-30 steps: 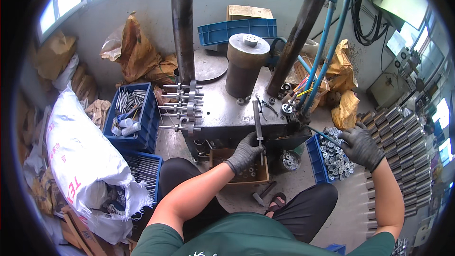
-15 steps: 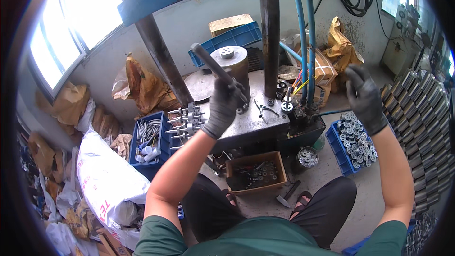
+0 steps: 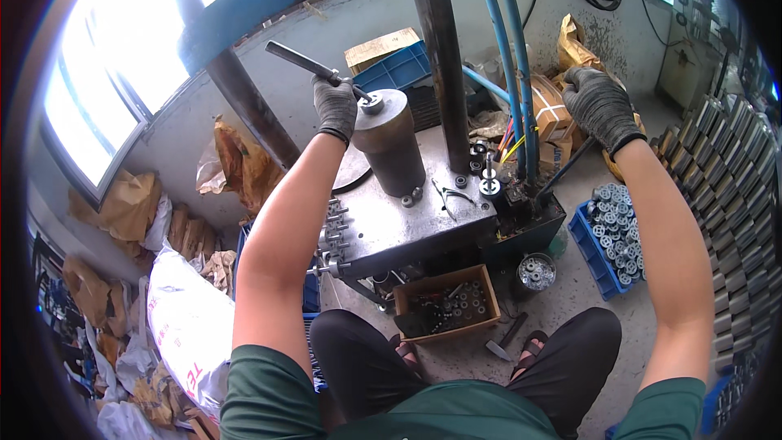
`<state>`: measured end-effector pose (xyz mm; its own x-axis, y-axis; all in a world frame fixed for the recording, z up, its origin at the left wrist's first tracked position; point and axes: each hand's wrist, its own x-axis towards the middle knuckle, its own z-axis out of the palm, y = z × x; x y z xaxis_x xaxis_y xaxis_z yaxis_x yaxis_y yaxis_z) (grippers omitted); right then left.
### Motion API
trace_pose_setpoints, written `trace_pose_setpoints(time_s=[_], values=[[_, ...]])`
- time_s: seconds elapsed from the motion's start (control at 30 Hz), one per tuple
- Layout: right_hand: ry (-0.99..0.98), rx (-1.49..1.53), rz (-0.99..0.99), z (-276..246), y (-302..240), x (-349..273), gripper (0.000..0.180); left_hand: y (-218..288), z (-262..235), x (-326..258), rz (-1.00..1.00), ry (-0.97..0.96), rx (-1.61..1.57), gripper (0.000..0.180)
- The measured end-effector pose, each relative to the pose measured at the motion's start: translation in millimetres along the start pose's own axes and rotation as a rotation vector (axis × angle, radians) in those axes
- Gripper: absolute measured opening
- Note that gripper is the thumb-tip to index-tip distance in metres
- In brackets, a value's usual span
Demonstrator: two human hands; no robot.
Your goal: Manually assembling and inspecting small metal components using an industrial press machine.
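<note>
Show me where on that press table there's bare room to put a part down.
The bare stretch of the steel table lies in front of the dark cylinder, between the row of pins on the left edge and the pliers. Right of the pliers it is crowded with small parts, blue hoses and the lever under the right hand. The left hand holds a rod over the cylinder.

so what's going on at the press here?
A seated person in grey work gloves is working at a steel press table. The left hand grips a dark metal rod whose end sits in a round metal part on top of the dark upright cylinder. The right hand rests on a thin black lever at the table's right side. A blue crate of round metal parts lies by the right arm, and a cardboard box of small parts sits below the table.
</note>
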<state>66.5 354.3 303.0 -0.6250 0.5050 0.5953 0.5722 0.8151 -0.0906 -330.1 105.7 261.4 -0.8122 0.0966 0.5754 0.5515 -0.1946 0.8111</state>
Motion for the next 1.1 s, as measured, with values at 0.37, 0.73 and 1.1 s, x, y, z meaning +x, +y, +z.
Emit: trace_pose_setpoints(time_s=[0.37, 0.73, 1.1], values=[[-0.152, 0.033, 0.066, -18, -16, -10, 0.037, 24, 7, 10, 0.308, -0.257, 0.616, 0.030], [-0.246, 0.106, -0.101, -60, -11, -124, 0.035, 8, 8, -4, 0.213, -0.238, 0.548, 0.039], [-0.641, 0.208, -0.123, -58, -13, -252, 0.018, -17, 11, -15, -0.026, -0.266, 0.219, 0.023]])
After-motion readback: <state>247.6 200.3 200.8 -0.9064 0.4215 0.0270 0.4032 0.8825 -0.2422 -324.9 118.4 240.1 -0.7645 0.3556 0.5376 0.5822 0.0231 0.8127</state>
